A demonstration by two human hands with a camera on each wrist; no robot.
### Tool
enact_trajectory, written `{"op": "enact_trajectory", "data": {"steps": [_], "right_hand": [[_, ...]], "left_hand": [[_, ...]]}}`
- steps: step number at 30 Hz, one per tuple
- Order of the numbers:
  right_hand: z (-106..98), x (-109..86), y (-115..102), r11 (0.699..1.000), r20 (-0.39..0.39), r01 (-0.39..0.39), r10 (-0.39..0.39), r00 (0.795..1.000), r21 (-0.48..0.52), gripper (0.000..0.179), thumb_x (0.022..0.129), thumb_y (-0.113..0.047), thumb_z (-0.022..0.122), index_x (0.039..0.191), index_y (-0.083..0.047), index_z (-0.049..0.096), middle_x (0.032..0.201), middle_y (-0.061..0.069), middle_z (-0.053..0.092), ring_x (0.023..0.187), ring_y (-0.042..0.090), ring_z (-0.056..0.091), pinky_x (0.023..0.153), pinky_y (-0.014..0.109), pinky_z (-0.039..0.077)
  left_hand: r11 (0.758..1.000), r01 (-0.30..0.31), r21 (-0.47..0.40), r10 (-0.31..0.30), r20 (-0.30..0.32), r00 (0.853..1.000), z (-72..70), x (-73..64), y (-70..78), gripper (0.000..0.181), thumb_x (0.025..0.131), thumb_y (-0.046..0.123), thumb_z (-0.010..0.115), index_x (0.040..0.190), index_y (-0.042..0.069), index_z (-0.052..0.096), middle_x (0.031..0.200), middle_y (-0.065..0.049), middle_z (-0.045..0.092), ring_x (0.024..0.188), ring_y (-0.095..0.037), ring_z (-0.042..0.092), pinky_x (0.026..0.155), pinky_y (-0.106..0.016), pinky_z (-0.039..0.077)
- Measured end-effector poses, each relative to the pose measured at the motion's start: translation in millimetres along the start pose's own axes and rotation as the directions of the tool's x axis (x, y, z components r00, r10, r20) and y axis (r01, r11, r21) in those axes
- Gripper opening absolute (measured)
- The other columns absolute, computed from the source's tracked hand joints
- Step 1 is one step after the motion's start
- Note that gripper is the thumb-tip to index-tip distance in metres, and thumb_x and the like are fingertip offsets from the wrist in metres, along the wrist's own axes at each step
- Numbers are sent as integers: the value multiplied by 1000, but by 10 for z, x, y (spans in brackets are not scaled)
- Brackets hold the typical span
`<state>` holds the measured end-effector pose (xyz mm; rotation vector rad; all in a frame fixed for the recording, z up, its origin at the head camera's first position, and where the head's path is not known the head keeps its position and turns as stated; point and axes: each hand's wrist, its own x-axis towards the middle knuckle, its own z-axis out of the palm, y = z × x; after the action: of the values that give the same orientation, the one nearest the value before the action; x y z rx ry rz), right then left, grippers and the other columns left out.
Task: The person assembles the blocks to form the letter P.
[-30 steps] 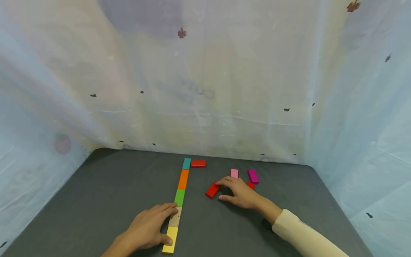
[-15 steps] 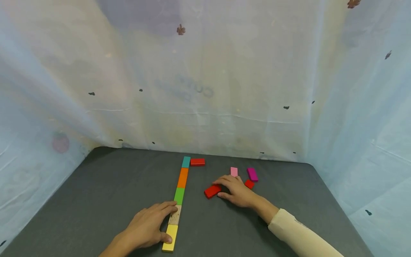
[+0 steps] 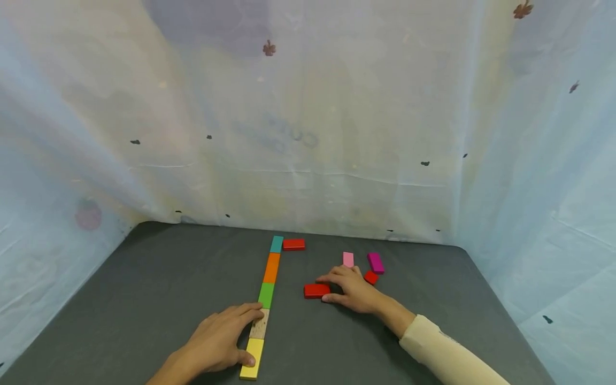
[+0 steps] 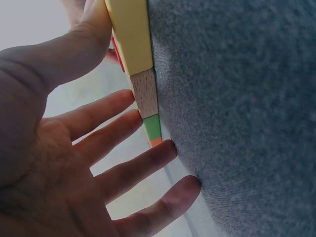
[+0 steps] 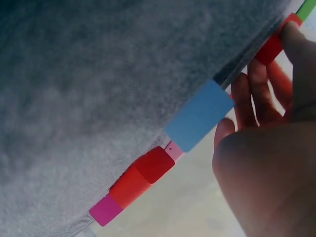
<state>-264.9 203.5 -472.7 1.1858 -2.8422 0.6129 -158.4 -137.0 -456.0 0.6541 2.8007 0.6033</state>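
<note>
A straight row of flat blocks runs away from me: yellow, bare wood, green, orange and teal. My left hand lies along its left side, thumb on the yellow block, forefinger at the joint of green and wood; in the left wrist view its fingers are spread and nearly straight. To the right, my right hand pinches a red block between thumb and fingers. That red block lies crosswise, its right end partly covered by the hand.
Another red block touches the teal one's right side. Pink, magenta and small-looking red blocks lie beyond the right hand. A blue block shows only in the right wrist view. Pale curtains surround the dark table.
The right hand has turned the red block from slanting to crosswise and shifted slightly left with it. The left hand keeps its place at the row.
</note>
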Motion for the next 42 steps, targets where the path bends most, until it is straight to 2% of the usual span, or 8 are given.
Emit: {"op": "enact_trajectory", "data": {"steps": [7,16,25,32,38,42], "right_hand": [[9,12,3,999,-33,-38,37,999,-39,48,92,-45,69,133,-21,64,110,-5,63,102,9,58,89,39,31],[12,-12,-22,996,-30,-49,47,998,-70,41,92,-44,69,125,-20,68,111,-5,64,103,9,58,94,42,33],[12,-5,-40,997,-51,-45,42,998,-55,38,93,-41,69,123,-19,69,110,-4,64,101,11,60,94,41,34],[20,-15,0,996,-59,-86,84,995,-23,40,92,-42,70,125,-19,68,114,-5,64,104,10,59,93,38,33],[7,-15,9,993,-77,-119,118,990,-3,40,94,-41,67,127,-18,67,116,-3,63,104,12,60,98,43,42],[-7,-19,3,990,-98,-138,138,986,8,36,95,-38,66,126,-19,67,115,-4,62,100,12,59,93,40,49]], "left_hand": [[1000,-13,-8,12,-7,1000,-2,6,-21,88,61,57,87,137,23,59,148,2,51,127,-34,56,84,-64,50],[999,-39,-7,39,-30,999,30,13,-18,88,60,62,85,135,23,59,147,2,52,126,-34,57,83,-63,51],[1000,-27,-3,26,-34,999,22,0,-11,87,60,60,86,134,23,60,147,3,53,126,-32,57,83,-61,51],[1000,-27,-4,27,-33,999,26,-5,-16,86,60,58,87,134,23,60,146,3,53,126,-33,57,82,-62,50],[1000,-31,-7,30,-36,999,22,-11,-14,86,61,56,87,135,23,59,147,2,53,125,-34,57,83,-63,50],[999,-33,0,33,-42,999,20,-8,-15,87,60,55,88,135,23,59,147,1,53,125,-33,57,82,-63,50]]}}
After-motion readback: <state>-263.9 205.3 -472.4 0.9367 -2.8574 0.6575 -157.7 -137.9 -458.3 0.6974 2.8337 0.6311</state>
